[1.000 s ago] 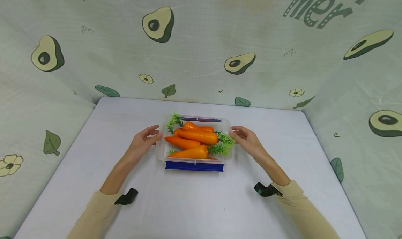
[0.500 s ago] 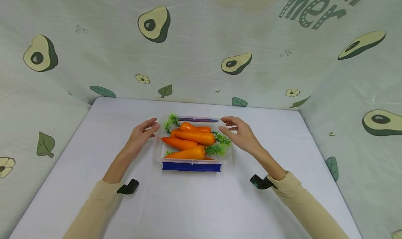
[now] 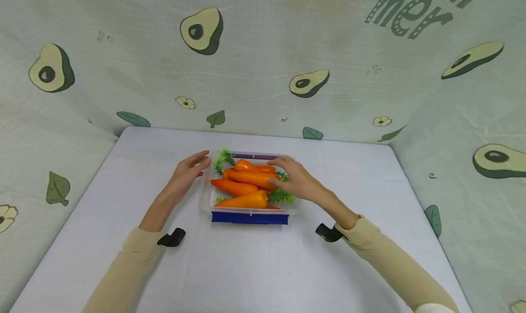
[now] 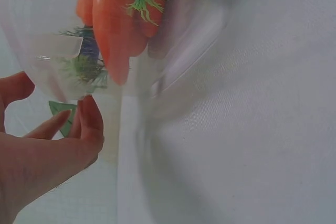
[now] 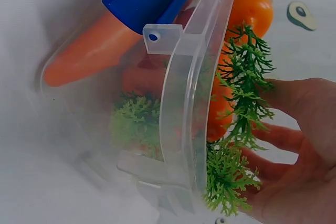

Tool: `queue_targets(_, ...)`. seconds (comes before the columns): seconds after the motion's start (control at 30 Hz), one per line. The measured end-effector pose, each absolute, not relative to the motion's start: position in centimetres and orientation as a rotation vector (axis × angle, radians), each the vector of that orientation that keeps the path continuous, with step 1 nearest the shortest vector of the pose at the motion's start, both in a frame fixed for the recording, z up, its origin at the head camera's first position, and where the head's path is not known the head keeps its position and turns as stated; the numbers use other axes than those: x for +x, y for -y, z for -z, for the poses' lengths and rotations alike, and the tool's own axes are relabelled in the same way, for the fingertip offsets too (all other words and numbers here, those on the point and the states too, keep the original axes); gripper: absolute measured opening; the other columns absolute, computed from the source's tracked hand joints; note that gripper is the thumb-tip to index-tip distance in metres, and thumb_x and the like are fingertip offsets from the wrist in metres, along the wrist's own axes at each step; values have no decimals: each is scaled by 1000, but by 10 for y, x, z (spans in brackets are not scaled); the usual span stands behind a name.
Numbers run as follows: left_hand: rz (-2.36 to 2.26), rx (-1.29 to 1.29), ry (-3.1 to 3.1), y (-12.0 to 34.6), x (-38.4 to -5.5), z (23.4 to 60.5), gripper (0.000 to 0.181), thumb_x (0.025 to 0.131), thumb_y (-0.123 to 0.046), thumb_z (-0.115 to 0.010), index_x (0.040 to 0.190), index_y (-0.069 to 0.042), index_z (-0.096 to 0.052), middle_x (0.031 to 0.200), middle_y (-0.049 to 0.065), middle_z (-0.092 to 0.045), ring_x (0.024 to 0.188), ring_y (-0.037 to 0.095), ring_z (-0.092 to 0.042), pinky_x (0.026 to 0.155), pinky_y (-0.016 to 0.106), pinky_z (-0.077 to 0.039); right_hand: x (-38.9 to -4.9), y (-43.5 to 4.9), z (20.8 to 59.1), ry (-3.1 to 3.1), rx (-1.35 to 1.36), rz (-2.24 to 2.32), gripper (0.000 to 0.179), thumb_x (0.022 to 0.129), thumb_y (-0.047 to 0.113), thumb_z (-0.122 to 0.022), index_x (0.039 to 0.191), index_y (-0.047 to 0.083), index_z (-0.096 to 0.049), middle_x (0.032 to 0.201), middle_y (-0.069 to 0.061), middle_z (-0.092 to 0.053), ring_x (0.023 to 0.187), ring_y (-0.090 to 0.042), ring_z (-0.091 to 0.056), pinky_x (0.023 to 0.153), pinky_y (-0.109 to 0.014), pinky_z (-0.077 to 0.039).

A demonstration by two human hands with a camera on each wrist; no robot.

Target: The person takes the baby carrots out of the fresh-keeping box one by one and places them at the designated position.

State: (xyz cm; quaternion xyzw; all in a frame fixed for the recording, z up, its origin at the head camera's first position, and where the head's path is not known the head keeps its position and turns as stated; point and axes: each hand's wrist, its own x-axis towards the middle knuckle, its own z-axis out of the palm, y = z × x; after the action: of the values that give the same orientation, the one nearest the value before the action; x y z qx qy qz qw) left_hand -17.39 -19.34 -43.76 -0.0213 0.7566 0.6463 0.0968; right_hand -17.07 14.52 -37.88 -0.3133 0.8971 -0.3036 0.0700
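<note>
A clear plastic box [image 3: 207, 203] with blue clasps [image 3: 249, 218] stands on the white table, piled with several orange carrots with feathery green tops. My right hand [image 3: 300, 179] is over the box's right side, its thumb and fingers spread about the leafy end of the uppermost carrot [image 3: 248, 177]. The right wrist view has that hand [image 5: 310, 140] behind the green tops [image 5: 244, 85]; whether it touches the carrot is unclear. Beside the box's left rim, my left hand [image 3: 186, 173] holds nothing, its fingers loosely bent near the wall. Carrots [image 4: 113, 30] show through the plastic in the left wrist view.
The white cloth-covered table [image 3: 246, 267] extends around the box on all sides. A pale curtain [image 3: 255, 52] printed with avocados and leaves hangs behind it and along both sides. A small black wrist camera [image 3: 172, 237] sits at each cuff.
My right hand has moved from the box's right rim leftward over the carrots. My left hand stays beside the left rim, slightly farther back. Box and carrots look unmoved; the head view shifted slightly.
</note>
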Motion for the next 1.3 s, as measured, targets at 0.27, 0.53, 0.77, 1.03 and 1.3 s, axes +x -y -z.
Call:
queue_targets(0.27,-1911,-117,-2199,190,-175,437,62,104,-37,-62,157,-9,-44,158,15,-42,143,31,-41,121,51,-29,-174,-139,382,-2630,-1038,805,48,99,12,-70,141,-6,-56,138,-23,-59,126,-39,-55,107,-51,-47)
queue_targets(0.53,-1875,-158,-2225,193,-174,436,64,103,-40,-64,154,-6,-47,151,20,-49,136,34,-49,116,47,-37,-176,-137,385,-2596,-1087,781,44,99,8,-69,139,-6,-58,136,-21,-62,120,-33,-60,106,-48,-49)
queue_targets(0.77,-1896,-230,-2139,193,-174,435,67,102,-42,-65,155,-5,-45,156,16,-45,137,29,-46,118,43,-36,-179,-140,385,-2600,-1149,750,44,98,10,-72,137,-6,-61,134,-20,-64,116,-32,-62,102,-47,-51)
queue_targets(1.03,-1944,-261,-2080,191,-175,432,61,103,-35,-65,153,-5,-48,152,15,-49,135,25,-49,113,32,-41,-180,-146,381,-2613,-1201,762,42,95,12,-76,132,-5,-65,129,-18,-68,106,-28,-63,93,-43,-55)
queue_targets(1.3,-1955,-275,-2057,191,-175,429,62,103,-37,-65,154,-6,-48,151,12,-49,131,20,-49,109,27,-43,-180,-151,367,-2639,-1143,827,45,93,12,-78,133,-4,-66,125,-16,-70,98,-27,-64,87,-43,-58)
